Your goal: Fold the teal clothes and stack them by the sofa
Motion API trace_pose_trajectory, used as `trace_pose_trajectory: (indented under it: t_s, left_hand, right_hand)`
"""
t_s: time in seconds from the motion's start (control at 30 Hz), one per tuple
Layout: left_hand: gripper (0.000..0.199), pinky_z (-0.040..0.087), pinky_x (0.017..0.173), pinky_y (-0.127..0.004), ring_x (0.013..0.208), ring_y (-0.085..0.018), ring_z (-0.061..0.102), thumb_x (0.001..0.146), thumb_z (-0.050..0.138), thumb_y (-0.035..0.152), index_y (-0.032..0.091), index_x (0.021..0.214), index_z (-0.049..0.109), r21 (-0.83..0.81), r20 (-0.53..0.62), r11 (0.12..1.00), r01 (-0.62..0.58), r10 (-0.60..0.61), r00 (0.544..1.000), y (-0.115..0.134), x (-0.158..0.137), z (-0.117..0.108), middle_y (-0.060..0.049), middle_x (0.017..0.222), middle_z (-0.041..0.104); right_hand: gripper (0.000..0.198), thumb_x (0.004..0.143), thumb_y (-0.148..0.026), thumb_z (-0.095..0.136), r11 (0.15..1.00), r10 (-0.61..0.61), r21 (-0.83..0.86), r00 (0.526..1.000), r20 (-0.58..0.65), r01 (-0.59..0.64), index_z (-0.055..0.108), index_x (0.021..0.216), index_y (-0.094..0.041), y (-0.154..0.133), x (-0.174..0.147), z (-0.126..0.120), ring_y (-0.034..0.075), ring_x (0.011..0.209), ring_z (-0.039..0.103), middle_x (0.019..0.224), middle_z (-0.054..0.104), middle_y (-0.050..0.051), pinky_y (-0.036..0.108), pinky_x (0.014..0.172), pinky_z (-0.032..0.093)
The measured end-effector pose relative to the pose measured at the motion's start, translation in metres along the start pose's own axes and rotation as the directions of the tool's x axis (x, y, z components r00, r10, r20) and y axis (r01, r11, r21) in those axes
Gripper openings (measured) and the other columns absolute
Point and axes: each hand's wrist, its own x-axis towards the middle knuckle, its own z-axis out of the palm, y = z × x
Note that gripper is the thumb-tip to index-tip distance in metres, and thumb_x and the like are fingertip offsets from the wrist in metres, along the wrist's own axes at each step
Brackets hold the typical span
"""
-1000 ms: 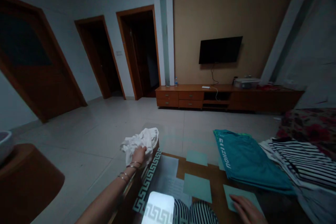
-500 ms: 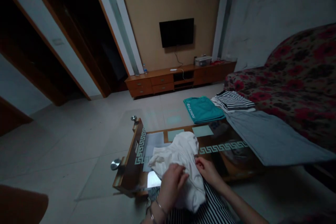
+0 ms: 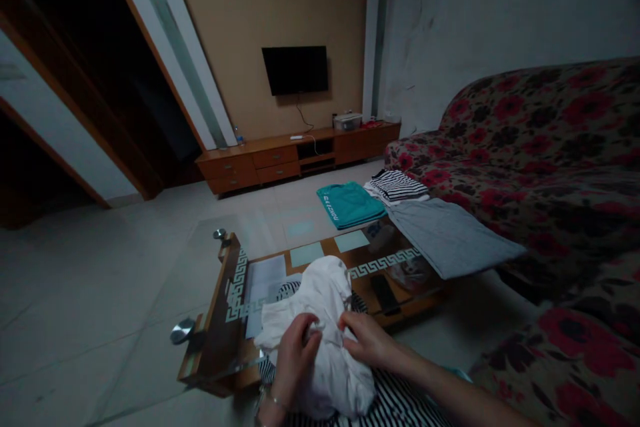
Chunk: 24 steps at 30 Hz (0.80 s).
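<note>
A crumpled white garment (image 3: pixel 325 293) lies before me at the near edge of the glass coffee table (image 3: pixel 165 300). My left hand (image 3: pixel 296 350) rests on its left part, fingers curled into the cloth, thumb and forefinger a little apart. On the right side of the same garment, my right hand (image 3: pixel 367 341) pinches a fold between thumb and fingers. The two hands are close together. Black-and-white striped cloth (image 3: pixel 400 400) spreads beneath the garment and towards me. Whether the white piece has sleeves is hard to make out.
Across the table lie a folded teal garment (image 3: pixel 350 205), folded striped clothing (image 3: pixel 397 185) and a grey garment (image 3: pixel 450 237) overhanging the right edge. A dark flat object (image 3: pixel 385 295) shows through the glass. The flowered sofa (image 3: pixel 540 127) stands at right, a TV cabinet (image 3: pixel 275 163) behind.
My view has turned to the right, so the room has shifted left. Both hands stay at the white garment, and my right hand has come nearer its middle.
</note>
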Motion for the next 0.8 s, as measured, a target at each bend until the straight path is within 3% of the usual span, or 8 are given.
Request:
trace_pose_trajectory:
  t_s: [0.2, 0.3, 0.37, 0.47, 0.53, 0.63, 0.7, 0.8]
  left_hand:
    - [0.005, 0.045, 0.069, -0.026, 0.074, -0.018, 0.056, 0.074, 0.058, 0.022, 0.018, 0.076, 0.058, 0.068, 0.07, 0.992, 0.107, -0.112, 0.991, -0.018, -0.097, -0.009, -0.003, 0.077, 0.062]
    - [0.015, 0.048, 0.079, -0.03, 0.086, -0.02, 0.059, 0.084, 0.056, 0.032, 0.018, 0.084, 0.063, 0.029, 0.059, 0.995, 0.092, -0.094, 0.994, -0.017, -0.128, -0.008, -0.007, 0.088, 0.064]
    - [0.02, 0.048, 0.085, -0.032, 0.094, -0.021, 0.059, 0.088, 0.053, 0.035, 0.019, 0.092, 0.065, 0.008, 0.024, 0.995, 0.095, -0.095, 0.995, -0.009, -0.136, -0.011, -0.009, 0.096, 0.063]
    - [0.026, 0.047, 0.093, -0.035, 0.106, -0.022, 0.056, 0.092, 0.048, 0.035, 0.022, 0.104, 0.066, 0.015, -0.124, 0.997, 0.082, -0.079, 0.989, 0.0, -0.13, -0.015, -0.01, 0.11, 0.061]
    - [0.029, 0.043, 0.101, -0.04, 0.116, -0.023, 0.051, 0.092, 0.045, 0.033, 0.022, 0.111, 0.065, 0.06, -0.254, 0.995, 0.084, -0.066, 0.965, -0.005, -0.117, -0.017, -0.011, 0.12, 0.058]
    - [0.037, 0.034, 0.108, -0.049, 0.125, -0.028, 0.044, 0.088, 0.048, 0.032, 0.018, 0.121, 0.058, 0.104, -0.457, 0.976, 0.19, -0.123, 0.881, -0.028, -0.09, -0.019, -0.014, 0.13, 0.052]
    - [0.049, 0.033, 0.108, -0.052, 0.125, -0.031, 0.044, 0.081, 0.055, 0.032, 0.014, 0.126, 0.052, 0.042, -0.518, 0.957, 0.287, -0.225, 0.825, -0.044, -0.073, -0.02, -0.017, 0.13, 0.052]
    - [0.058, 0.043, 0.099, -0.046, 0.113, -0.029, 0.056, 0.071, 0.063, 0.03, 0.01, 0.124, 0.051, -0.177, -0.356, 0.916, 0.359, -0.4, 0.845, -0.053, -0.061, -0.019, -0.016, 0.119, 0.06]
  right_hand:
    - [0.024, 0.069, -0.025, 0.065, 0.998, 0.067, -0.023, 0.898, 0.434, -0.063, 0.065, 0.093, -0.022, -0.012, -0.069, 0.008, 0.015, 0.079, 0.057, 0.089, 0.065, 0.001, 0.02, 0.063, 0.036]
    - [0.015, 0.079, -0.028, 0.058, 0.999, 0.001, 0.042, 0.881, 0.472, -0.023, 0.067, 0.086, -0.019, -0.016, -0.052, -0.025, 0.013, 0.069, 0.056, 0.076, 0.065, 0.0, 0.02, 0.058, 0.034]
    - [0.021, 0.086, -0.029, 0.05, 0.999, -0.044, 0.041, 0.939, 0.341, 0.032, 0.067, 0.081, -0.017, -0.018, -0.023, -0.049, 0.013, 0.07, 0.057, 0.075, 0.065, 0.002, 0.021, 0.063, 0.037]
    - [0.025, 0.089, -0.028, 0.047, 0.99, -0.046, -0.134, 0.997, 0.062, 0.054, 0.067, 0.092, -0.015, -0.014, 0.02, -0.063, 0.019, 0.087, 0.059, 0.092, 0.067, 0.008, 0.027, 0.079, 0.041]
    - [0.031, 0.085, -0.027, 0.053, 0.974, -0.066, -0.214, 0.997, 0.034, 0.072, 0.064, 0.112, -0.014, -0.012, 0.035, -0.05, 0.022, 0.1, 0.057, 0.107, 0.064, 0.012, 0.031, 0.089, 0.04]
    - [0.055, 0.077, -0.019, 0.059, 0.965, -0.089, -0.234, 0.989, 0.122, 0.116, 0.052, 0.131, -0.016, -0.014, 0.034, -0.013, 0.025, 0.109, 0.055, 0.119, 0.059, 0.014, 0.032, 0.094, 0.039]
    - [0.046, 0.077, -0.015, 0.054, 0.972, -0.116, -0.179, 0.971, 0.208, 0.154, 0.059, 0.123, -0.017, -0.019, 0.019, 0.007, 0.023, 0.104, 0.058, 0.113, 0.063, 0.012, 0.03, 0.089, 0.041]
    - [0.028, 0.08, -0.019, 0.049, 0.969, -0.23, 0.005, 0.888, 0.398, 0.248, 0.07, 0.098, -0.019, -0.021, -0.017, 0.009, 0.02, 0.09, 0.061, 0.096, 0.069, 0.007, 0.025, 0.076, 0.042]
